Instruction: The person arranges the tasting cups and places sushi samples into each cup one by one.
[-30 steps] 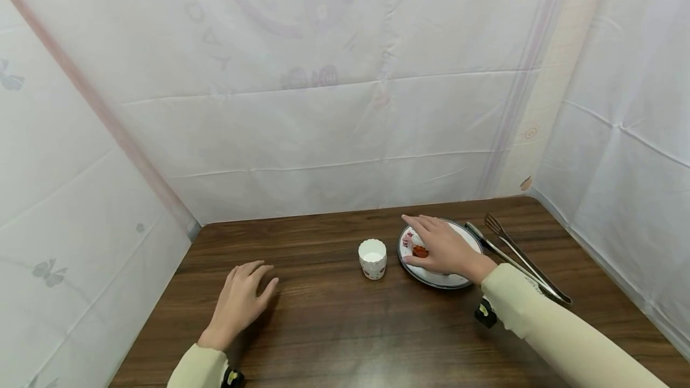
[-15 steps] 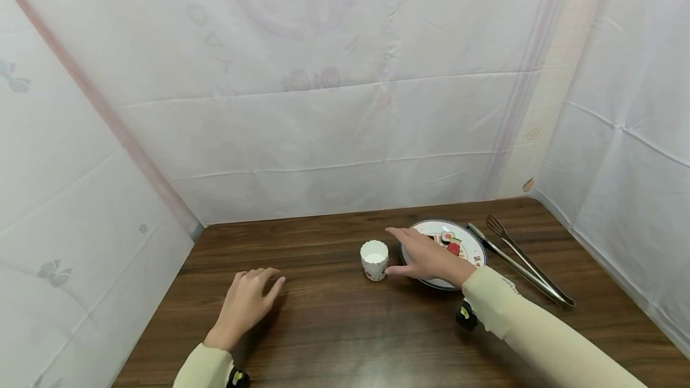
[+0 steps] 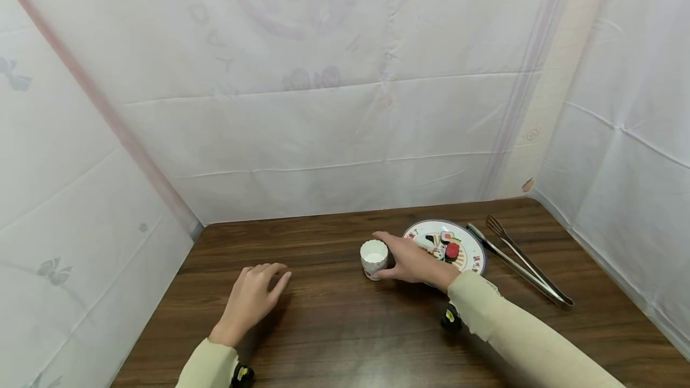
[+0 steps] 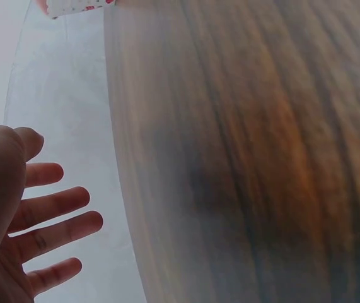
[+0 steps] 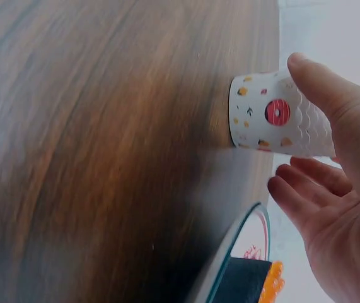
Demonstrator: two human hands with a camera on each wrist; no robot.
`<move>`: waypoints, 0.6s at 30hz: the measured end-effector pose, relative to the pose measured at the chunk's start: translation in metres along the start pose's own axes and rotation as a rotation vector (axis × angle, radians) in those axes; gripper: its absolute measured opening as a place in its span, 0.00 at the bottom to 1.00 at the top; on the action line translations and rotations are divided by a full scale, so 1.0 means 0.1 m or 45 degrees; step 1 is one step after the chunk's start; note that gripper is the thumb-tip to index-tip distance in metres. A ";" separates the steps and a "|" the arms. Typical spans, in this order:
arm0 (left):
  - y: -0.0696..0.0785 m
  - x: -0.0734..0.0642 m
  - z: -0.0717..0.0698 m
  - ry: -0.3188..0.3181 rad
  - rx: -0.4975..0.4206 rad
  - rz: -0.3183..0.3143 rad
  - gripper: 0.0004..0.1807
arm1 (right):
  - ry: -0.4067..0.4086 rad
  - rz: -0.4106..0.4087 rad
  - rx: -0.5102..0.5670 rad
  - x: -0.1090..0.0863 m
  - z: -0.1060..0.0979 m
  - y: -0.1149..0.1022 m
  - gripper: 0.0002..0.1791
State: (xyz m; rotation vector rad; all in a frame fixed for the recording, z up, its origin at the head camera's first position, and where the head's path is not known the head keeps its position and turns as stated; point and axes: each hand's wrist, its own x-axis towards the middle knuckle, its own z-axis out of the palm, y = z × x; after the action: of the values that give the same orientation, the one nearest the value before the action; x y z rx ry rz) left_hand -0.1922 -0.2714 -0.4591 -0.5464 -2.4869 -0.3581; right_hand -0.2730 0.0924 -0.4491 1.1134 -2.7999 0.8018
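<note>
A stack of white paper baking cups (image 3: pixel 373 260) with a scalloped rim and small coloured prints stands upright on the table. My right hand (image 3: pixel 412 262) reaches round its right side. In the right wrist view the thumb (image 5: pixel 321 85) lies along the cups' side, while the other fingers (image 5: pixel 302 189) are bent loosely, with a gap between them and the cups. Behind that hand, the patterned round plate (image 3: pixel 477 256) carries several sushi pieces (image 3: pixel 451 250), partly hidden. At the left, my left hand (image 3: pixel 253 298) is held over the wood with fingers spread, holding nothing.
Metal tongs (image 3: pixel 523 268) lie right of the plate, their slotted end toward the back. The dark wooden table (image 3: pixel 323 328) is enclosed by pale printed cloth (image 3: pixel 323 136) at the back and both sides.
My right hand has moved left from over the plate to the baking cups, uncovering more of the sushi. The left hand has shifted slightly right.
</note>
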 end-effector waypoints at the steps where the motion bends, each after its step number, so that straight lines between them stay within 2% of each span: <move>1: 0.01 0.01 0.00 0.002 -0.002 0.007 0.07 | 0.003 0.009 0.009 0.00 0.01 -0.01 0.48; 10: 0.10 0.13 -0.01 0.044 -0.061 0.053 0.06 | 0.011 0.121 0.132 0.04 0.15 -0.05 0.46; 14: 0.18 0.21 -0.01 0.058 -0.086 0.079 0.06 | 0.028 0.164 0.176 0.04 0.19 -0.05 0.47; 18: 0.30 0.28 0.03 0.061 -0.105 0.125 0.06 | 0.042 0.162 0.201 0.04 0.22 -0.05 0.47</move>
State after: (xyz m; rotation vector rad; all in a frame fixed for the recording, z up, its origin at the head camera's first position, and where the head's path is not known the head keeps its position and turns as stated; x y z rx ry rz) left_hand -0.2018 -0.2356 -0.4412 -0.6833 -2.3977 -0.4315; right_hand -0.2692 0.0769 -0.4654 0.9374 -2.8450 1.0594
